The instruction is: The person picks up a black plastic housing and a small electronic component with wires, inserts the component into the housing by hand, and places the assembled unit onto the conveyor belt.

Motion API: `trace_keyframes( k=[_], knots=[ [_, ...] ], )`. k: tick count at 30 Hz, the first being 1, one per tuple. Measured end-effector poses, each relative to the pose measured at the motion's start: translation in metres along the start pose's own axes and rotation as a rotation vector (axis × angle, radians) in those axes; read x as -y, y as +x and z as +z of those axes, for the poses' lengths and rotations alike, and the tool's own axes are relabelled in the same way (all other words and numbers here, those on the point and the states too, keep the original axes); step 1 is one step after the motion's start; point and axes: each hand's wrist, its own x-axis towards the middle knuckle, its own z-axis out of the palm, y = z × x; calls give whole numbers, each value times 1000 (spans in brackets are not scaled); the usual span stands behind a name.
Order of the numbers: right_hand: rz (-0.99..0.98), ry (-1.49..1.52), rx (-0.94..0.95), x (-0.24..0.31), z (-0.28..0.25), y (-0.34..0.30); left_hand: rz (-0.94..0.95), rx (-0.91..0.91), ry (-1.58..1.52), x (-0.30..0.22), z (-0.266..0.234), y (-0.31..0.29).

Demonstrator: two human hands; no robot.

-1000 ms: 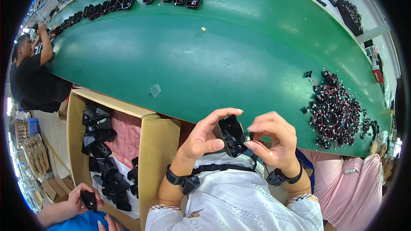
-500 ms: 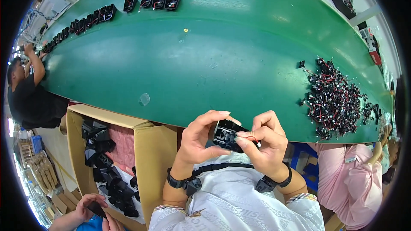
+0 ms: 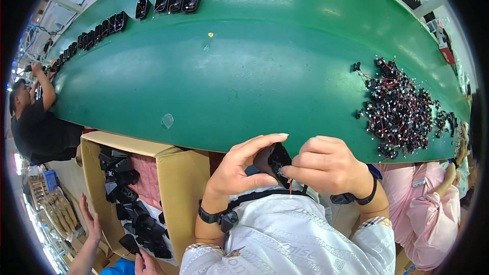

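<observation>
At the table's near edge, my left hand grips a black plastic housing, thumb below and fingers above. The housing is tilted on its side, so its inside is mostly hidden. My right hand is closed, its thumb and fingertips pressed together at the housing's open side. A thin red wire hangs just below those fingertips. Whatever small part the right fingers pinch is covered by them.
A heap of small black parts with red wires lies on the green table at right. Black housings line the far left. A cardboard box of black housings stands left; another person's hands are beside it. Others sit at both sides.
The housing has turned from facing up to lying on its side. My right hand has curled closer over its opening. The other person's hands at the box have moved apart.
</observation>
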Motion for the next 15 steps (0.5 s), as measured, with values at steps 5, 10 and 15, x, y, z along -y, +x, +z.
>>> trace_keyframes(
  k=[5, 10, 15],
  knots=[
    [252, 233, 51, -4, 5, 0, -20, -105, -145, 12, 3, 5],
    [280, 322, 6, -8, -5, 5, 71, -182, -294, 35, 12, 16],
    [238, 314, 5, -26, -1, 7, -6, -152, -429, 33, 9, 37]
  ],
)
